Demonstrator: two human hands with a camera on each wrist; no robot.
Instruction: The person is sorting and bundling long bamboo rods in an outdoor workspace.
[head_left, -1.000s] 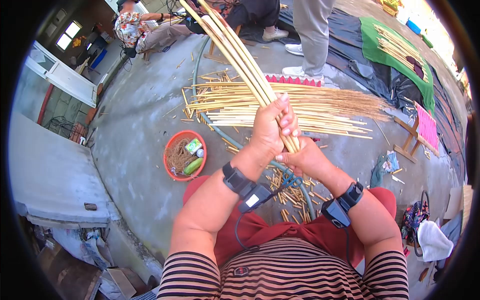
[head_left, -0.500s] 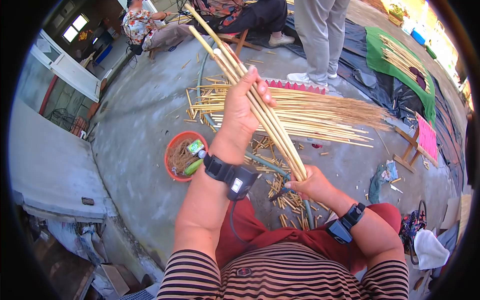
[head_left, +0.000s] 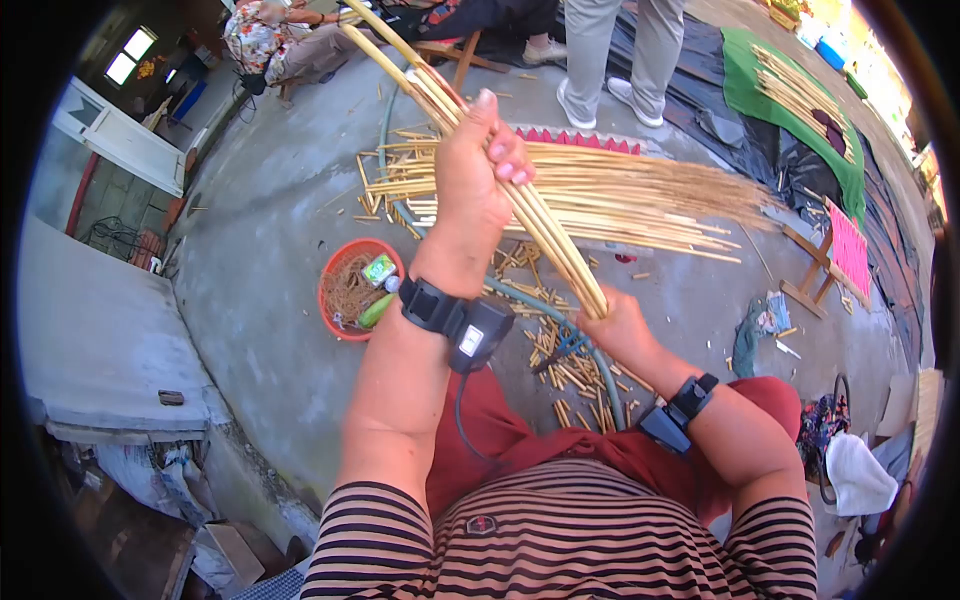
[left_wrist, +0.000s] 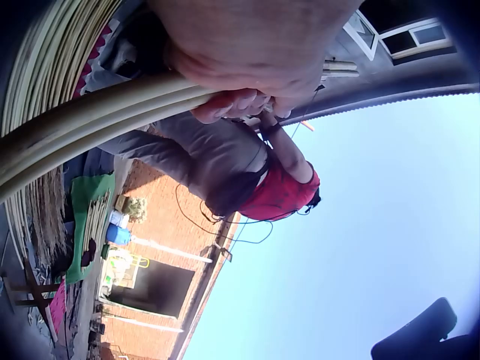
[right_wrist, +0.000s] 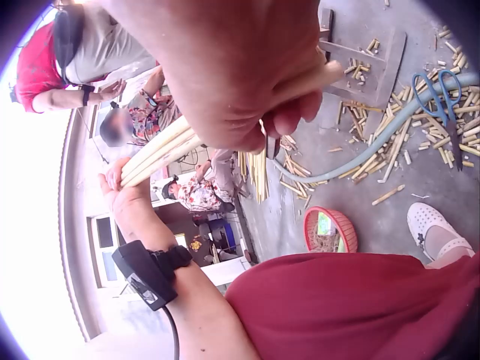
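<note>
A slim bundle of straight, pale-yellow plant stalks (head_left: 556,245) is held across both hands, its long axis slanting outward and leftward from the right hand (head_left: 618,325). That hand is the nearer to the lower end, fingers curled round it (in the right wrist view a pale stalk end (right_wrist: 331,73) pokes past them). The left hand (head_left: 474,165) grips the bundle farther up, fingers wrapped round it. Beyond, the heaped yellow stalks with brown, bristly tips (head_left: 620,190) lie crosswise to it; short yellow stalk pieces (head_left: 572,380) lie scattered nearer the person.
</note>
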